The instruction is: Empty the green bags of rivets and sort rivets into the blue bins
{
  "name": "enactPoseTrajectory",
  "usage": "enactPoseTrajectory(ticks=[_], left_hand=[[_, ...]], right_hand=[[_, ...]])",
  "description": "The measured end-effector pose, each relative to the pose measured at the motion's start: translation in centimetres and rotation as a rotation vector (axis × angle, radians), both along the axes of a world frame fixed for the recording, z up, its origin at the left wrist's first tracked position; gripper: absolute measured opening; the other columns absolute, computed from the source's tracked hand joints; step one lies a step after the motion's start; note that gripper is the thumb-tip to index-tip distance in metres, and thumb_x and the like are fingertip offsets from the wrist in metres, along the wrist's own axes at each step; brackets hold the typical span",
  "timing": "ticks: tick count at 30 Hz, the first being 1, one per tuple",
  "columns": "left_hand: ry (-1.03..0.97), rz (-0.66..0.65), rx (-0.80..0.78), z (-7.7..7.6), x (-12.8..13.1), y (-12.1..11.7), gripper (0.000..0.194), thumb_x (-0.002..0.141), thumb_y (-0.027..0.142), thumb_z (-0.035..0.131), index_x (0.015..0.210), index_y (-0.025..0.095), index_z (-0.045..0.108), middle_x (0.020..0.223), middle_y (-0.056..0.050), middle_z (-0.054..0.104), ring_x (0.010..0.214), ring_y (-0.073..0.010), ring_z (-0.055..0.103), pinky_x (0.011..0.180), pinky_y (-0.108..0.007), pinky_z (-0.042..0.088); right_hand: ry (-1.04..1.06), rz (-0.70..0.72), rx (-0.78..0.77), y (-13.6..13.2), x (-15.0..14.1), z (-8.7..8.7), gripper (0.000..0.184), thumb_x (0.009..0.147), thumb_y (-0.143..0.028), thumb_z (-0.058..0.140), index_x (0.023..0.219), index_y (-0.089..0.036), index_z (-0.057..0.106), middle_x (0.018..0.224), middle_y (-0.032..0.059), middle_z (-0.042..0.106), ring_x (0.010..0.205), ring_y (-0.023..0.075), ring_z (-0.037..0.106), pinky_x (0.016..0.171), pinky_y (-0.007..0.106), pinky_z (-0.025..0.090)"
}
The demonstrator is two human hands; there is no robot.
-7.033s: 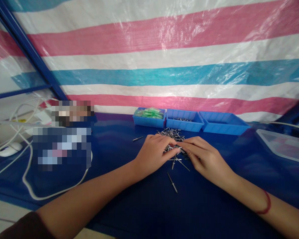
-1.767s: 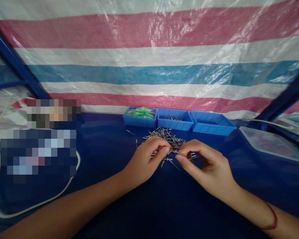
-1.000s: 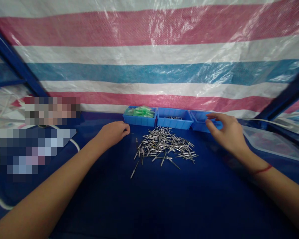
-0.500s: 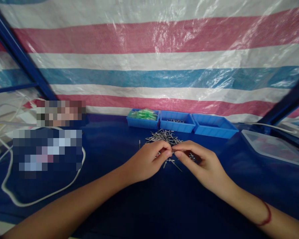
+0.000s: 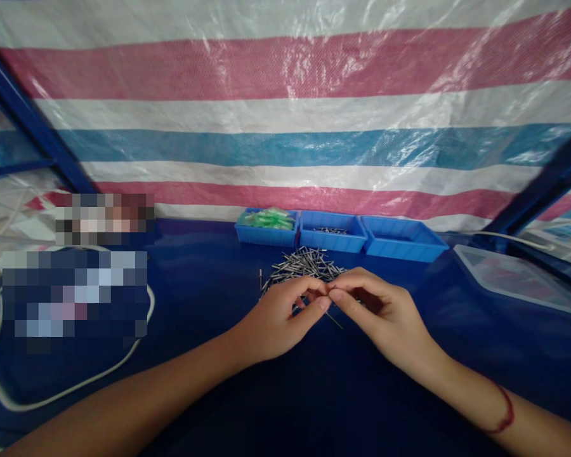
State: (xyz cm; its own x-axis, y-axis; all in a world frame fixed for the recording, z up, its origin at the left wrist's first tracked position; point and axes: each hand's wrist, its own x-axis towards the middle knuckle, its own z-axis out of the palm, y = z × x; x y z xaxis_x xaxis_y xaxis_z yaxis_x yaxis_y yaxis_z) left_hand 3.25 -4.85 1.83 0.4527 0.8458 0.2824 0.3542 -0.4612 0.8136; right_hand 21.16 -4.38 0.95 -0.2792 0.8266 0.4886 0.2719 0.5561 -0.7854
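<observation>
Above a pile of silvery pop rivets [image 5: 305, 263], my left hand [image 5: 276, 325] and my right hand [image 5: 389, 306] meet fingertip to fingertip. Thumb and forefinger of each are pinched together on what looks like a single pop rivet, nearly all of it hidden by the fingers. Both hands cover the near part of the pile. One rivet pin pokes out below the fingertips, and a lone rivet [image 5: 261, 275] stands apart at the pile's left edge.
Behind the pile, three blue bins stand in a row: the left bin [image 5: 266, 238] with green packets [image 5: 269, 219], the middle bin [image 5: 333, 241] with some rivets, the right bin [image 5: 404, 249]. A translucent lid [image 5: 518, 279] lies right; a white cable [image 5: 66, 398] loops left.
A second ago my left hand was at a lone rivet left of the pile and my right hand over the right bin. Both have come together above the pile; that lone rivet is gone from its spot.
</observation>
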Motion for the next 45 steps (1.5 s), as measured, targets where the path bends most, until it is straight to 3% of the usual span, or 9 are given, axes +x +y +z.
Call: enactPoseTrajectory(ticks=[15, 27, 30, 34, 37, 40, 45], left_hand=[[-0.037, 0.156, 0.135, -0.2, -0.1, 0.2, 0.006, 0.084, 0.023, 0.057, 0.086, 0.018, 0.060, 0.081, 0.000, 0.063, 0.072, -0.0126, 0.057, 0.068, -0.025, 0.044], [-0.051, 0.164, 0.217, 0.0, -0.3, 0.0, 0.008, 0.084, 0.026, 0.057, 0.085, 0.017, 0.057, 0.080, 0.000, 0.061, 0.072, -0.0117, 0.056, 0.067, -0.024, 0.045], [-0.017, 0.169, 0.197, 0.0, -0.3, 0.2, 0.013, 0.085, 0.027, 0.057, 0.095, 0.018, 0.057, 0.083, 0.000, 0.063, 0.074, -0.0124, 0.058, 0.069, -0.025, 0.046], [0.076, 0.143, 0.211, -0.3, -0.4, 0.4, 0.013, 0.085, 0.023, 0.056, 0.097, 0.017, 0.058, 0.084, -0.002, 0.064, 0.075, -0.0130, 0.059, 0.072, -0.027, 0.047], [0.152, 0.088, 0.262, -0.6, -0.5, 0.4, 0.009, 0.086, 0.019, 0.053, 0.092, 0.017, 0.059, 0.086, -0.003, 0.064, 0.080, -0.0137, 0.059, 0.076, -0.028, 0.046], [0.284, 0.071, 0.348, -1.0, -0.8, 0.5, 0.011, 0.087, 0.021, 0.051, 0.093, 0.018, 0.060, 0.092, -0.004, 0.064, 0.089, -0.0165, 0.058, 0.082, -0.032, 0.044], [0.620, 0.099, 0.420, -0.9, -1.4, 0.6, 0.026, 0.086, 0.040, 0.055, 0.098, 0.019, 0.064, 0.099, -0.006, 0.062, 0.095, -0.0237, 0.055, 0.081, -0.039, 0.040]], right_hand=[[-0.016, -0.012, 0.048, 0.4, 0.2, 0.1, 0.007, 0.084, -0.027, 0.059, 0.088, -0.023, 0.062, 0.089, 0.0033, 0.059, 0.075, 0.0138, 0.057, 0.062, 0.028, 0.048], [-0.109, 0.124, 0.013, 0.8, 0.1, -0.1, 0.012, 0.086, -0.029, 0.055, 0.083, -0.022, 0.065, 0.085, 0.0029, 0.062, 0.080, 0.0149, 0.060, 0.071, 0.030, 0.050], [-0.098, -0.040, 0.018, 2.2, 1.1, 0.1, 0.018, 0.085, -0.034, 0.054, 0.080, -0.020, 0.064, 0.074, 0.0020, 0.062, 0.067, 0.0142, 0.059, 0.060, 0.027, 0.049], [-0.153, -0.518, 0.033, 5.3, 4.7, 1.1, 0.026, 0.083, -0.042, 0.052, 0.081, -0.019, 0.065, 0.070, 0.0036, 0.064, 0.058, 0.0145, 0.059, 0.055, 0.026, 0.047], [-0.189, -0.714, 0.024, 7.2, 7.5, 2.0, 0.027, 0.079, -0.043, 0.057, 0.072, -0.017, 0.063, 0.057, 0.0053, 0.058, 0.050, 0.0152, 0.053, 0.049, 0.028, 0.040], [-0.247, -0.811, 0.019, 8.1, 9.2, 2.2, 0.027, 0.076, -0.043, 0.059, 0.063, -0.019, 0.060, 0.052, 0.0051, 0.056, 0.049, 0.0163, 0.051, 0.049, 0.030, 0.035], [-0.349, -0.805, 0.029, 7.9, 9.0, 1.5, 0.035, 0.081, -0.049, 0.050, 0.065, -0.021, 0.062, 0.056, 0.0060, 0.058, 0.052, 0.0183, 0.053, 0.051, 0.032, 0.035]])
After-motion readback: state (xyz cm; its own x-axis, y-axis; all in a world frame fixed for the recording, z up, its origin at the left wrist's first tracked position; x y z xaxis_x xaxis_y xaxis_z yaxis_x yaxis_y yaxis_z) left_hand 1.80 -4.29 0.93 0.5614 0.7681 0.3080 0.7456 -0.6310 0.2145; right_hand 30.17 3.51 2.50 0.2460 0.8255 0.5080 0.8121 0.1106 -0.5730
